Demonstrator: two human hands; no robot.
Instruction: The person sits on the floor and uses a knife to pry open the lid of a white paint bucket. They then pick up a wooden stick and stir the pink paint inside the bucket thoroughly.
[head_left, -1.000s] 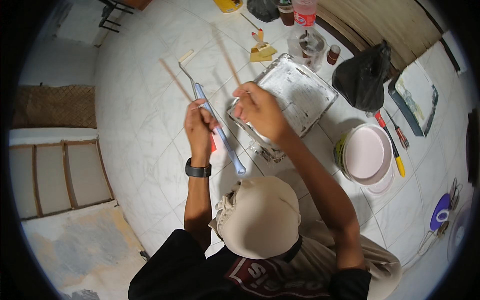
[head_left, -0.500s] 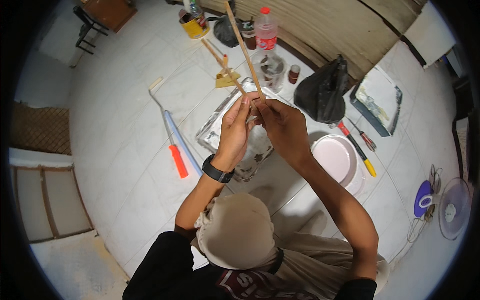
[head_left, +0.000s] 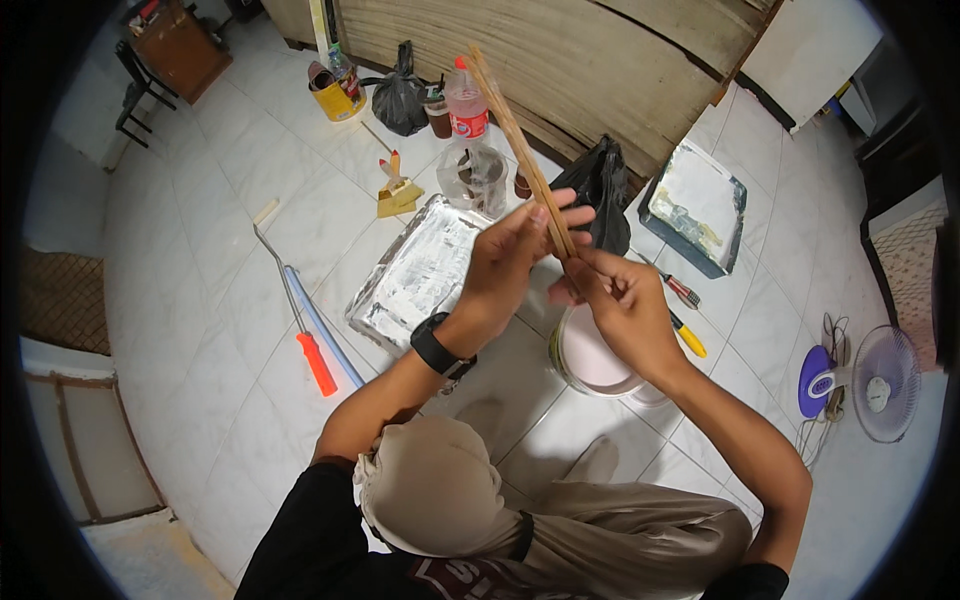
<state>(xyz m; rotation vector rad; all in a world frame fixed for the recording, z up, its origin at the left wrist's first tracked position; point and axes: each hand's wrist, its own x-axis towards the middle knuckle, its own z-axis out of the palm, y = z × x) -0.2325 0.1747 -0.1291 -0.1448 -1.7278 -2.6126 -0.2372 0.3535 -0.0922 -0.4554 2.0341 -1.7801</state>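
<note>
Two thin wooden sticks (head_left: 520,140) lie side by side, slanting up and away to the left. My left hand (head_left: 505,262) grips them partway along, its thumb pressed on the front and its other fingers extended behind. At their lower ends, my right hand (head_left: 628,312) pinches them between thumb and fingers. Below and left of my hands is a paint tray (head_left: 415,268) smeared with white. A bucket of pale pinkish paint (head_left: 592,352) stands under my right hand, which partly covers it.
At left lie a paint roller (head_left: 318,362) with an orange handle and a blue tube (head_left: 322,318). Paint brushes (head_left: 398,195), a clear plastic container (head_left: 472,178), a red-capped bottle (head_left: 466,105) and black bags (head_left: 600,190) stand beyond. A second tray (head_left: 700,205) and a fan (head_left: 885,385) are at right.
The two sticks were spread in a V and now lie together. My hands have turned and moved right, the right one lower along the sticks. The whole view has shifted too.
</note>
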